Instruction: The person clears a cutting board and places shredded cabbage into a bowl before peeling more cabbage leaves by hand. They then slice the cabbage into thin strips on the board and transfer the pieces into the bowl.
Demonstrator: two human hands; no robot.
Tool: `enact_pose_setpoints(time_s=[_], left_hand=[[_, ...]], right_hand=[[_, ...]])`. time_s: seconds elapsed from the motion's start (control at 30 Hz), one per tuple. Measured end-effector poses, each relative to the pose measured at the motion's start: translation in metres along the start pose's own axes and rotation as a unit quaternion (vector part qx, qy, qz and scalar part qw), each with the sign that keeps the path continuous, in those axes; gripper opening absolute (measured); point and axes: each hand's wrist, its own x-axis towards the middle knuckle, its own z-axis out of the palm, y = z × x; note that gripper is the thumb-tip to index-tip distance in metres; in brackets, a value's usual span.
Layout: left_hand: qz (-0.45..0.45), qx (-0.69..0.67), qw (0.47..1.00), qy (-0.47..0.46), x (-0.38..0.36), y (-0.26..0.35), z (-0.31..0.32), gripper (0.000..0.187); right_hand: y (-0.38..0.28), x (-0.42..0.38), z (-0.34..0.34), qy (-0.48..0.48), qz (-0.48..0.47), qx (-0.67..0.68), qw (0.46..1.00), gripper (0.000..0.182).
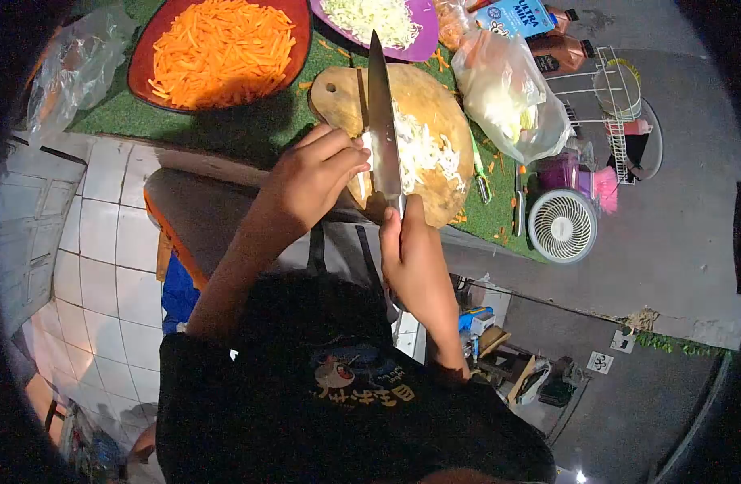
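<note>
My right hand (419, 262) is wrapped round the handle of a large kitchen knife (381, 105), whose long blade points away from me across a round wooden cutting board (439, 93). Just left of the blade, the curled fingers of my left hand (314, 173) press on a pale piece of cabbage (365, 165), mostly hidden under them. Finely cut white cabbage (425, 153) lies on the board to the right of the knife.
A red bowl of carrot sticks (138, 77) and a purple plate of shredded cabbage (427, 48) stand beyond the board. Rightward are a plastic bag with cabbage (507, 97), a peeler (484, 189), a small knife (519, 206) and a round white fan (562, 227).
</note>
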Motion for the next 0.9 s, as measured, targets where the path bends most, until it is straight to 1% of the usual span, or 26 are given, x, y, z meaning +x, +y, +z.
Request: enact_pose_setpoints(time_s=[0.07, 0.17, 0.27, 0.3, 0.37, 0.5, 0.57, 0.7, 0.77, 0.8, 0.87, 0.9], left_hand=[[0.01, -0.004, 1.0, 0.003, -0.002, -0.003, 0.001, 0.016], [0.023, -0.002, 1.0, 0.016, -0.002, -0.003, 0.001, 0.016], [0.032, 0.01, 0.999, 0.015, -0.004, -0.004, 0.001, 0.016], [0.034, 0.01, 0.999, 0.015, -0.003, -0.005, 0.001, 0.016], [0.027, 0.008, 0.999, 0.02, -0.003, -0.004, 0.001, 0.016], [0.047, 0.025, 0.998, 0.033, 0.0, -0.001, 0.002, 0.015], [0.019, 0.029, 0.998, 0.044, 0.0, 0.0, 0.003, 0.013], [0.027, 0.035, 0.997, 0.059, 0.001, 0.002, 0.004, 0.012], [0.014, 0.037, 0.997, 0.061, 0.0, 0.001, 0.006, 0.012], [0.014, 0.037, 0.997, 0.059, 0.0, 0.0, 0.006, 0.012], [0.055, 0.04, 0.994, 0.086, 0.001, 0.0, 0.008, 0.014], [0.055, 0.041, 0.994, 0.083, 0.001, 0.0, 0.009, 0.014]], right_hand=[[-0.005, 0.005, -0.003, -0.058, 0.059, 0.007, 0.997, 0.021], [-0.005, 0.008, -0.008, -0.069, 0.05, 0.005, 0.996, 0.022], [-0.009, 0.01, -0.011, -0.08, 0.06, -0.001, 0.995, 0.023], [-0.01, 0.011, -0.01, -0.078, 0.06, -0.001, 0.995, 0.023], [-0.007, 0.012, -0.008, -0.061, 0.022, -0.031, 0.997, 0.023], [0.0, 0.013, -0.01, -0.081, 0.046, 0.016, 0.995, 0.023], [-0.006, 0.009, -0.015, -0.092, 0.073, 0.023, 0.993, 0.023], [0.005, -0.015, -0.026, -0.083, 0.045, 0.015, 0.995, 0.023], [0.007, -0.023, -0.031, -0.087, 0.083, 0.023, 0.992, 0.021], [0.006, -0.024, -0.031, -0.087, 0.084, 0.025, 0.992, 0.021], [0.004, -0.026, -0.028, -0.07, 0.106, 0.058, 0.99, 0.018], [0.005, -0.027, -0.025, -0.069, 0.108, 0.06, 0.99, 0.018]])
